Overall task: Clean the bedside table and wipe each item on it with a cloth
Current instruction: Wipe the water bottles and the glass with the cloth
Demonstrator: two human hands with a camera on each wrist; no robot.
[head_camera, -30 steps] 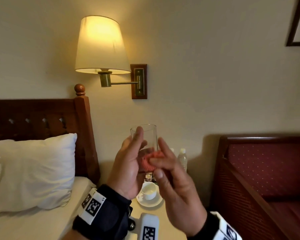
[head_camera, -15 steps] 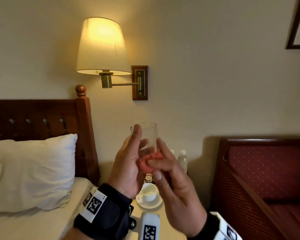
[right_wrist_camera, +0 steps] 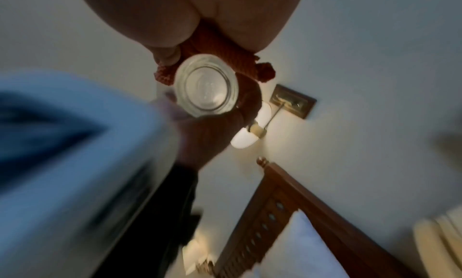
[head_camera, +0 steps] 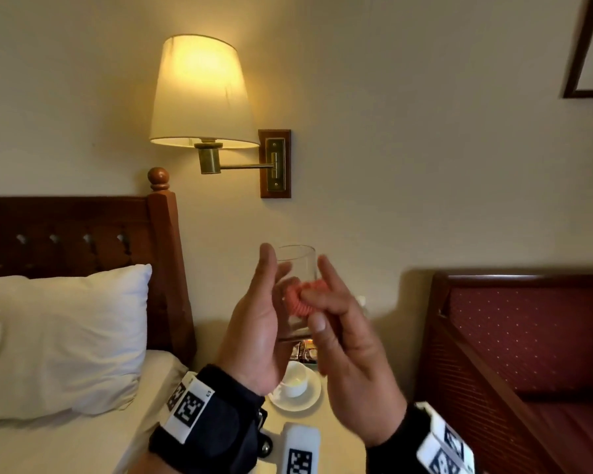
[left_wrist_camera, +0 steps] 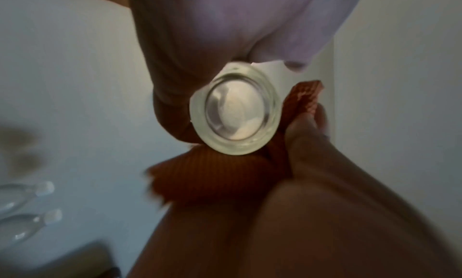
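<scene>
A clear drinking glass (head_camera: 297,268) is held upright in the air above the bedside table (head_camera: 326,422). My left hand (head_camera: 254,323) grips it from the left side. My right hand (head_camera: 343,340) pinches a bunched orange-pink cloth (head_camera: 300,301) and presses it against the glass's lower wall. The left wrist view looks up at the glass's thick round base (left_wrist_camera: 235,112), with the cloth (left_wrist_camera: 217,175) wrapped beside it. The right wrist view shows the base (right_wrist_camera: 207,86) too, with the cloth (right_wrist_camera: 217,49) under my palm.
A white cup (head_camera: 295,378) on a saucer (head_camera: 300,401) and some small packets (head_camera: 305,350) sit on the table below my hands. Two water bottles (left_wrist_camera: 27,195) stand by the wall. A lit wall lamp (head_camera: 199,94) hangs above, between the bed headboard (head_camera: 165,268) and a red upholstered bench (head_camera: 528,336).
My right fingers have shifted the cloth a little along the glass's side. The left hand keeps the same hold, and the glass stays at about the same height.
</scene>
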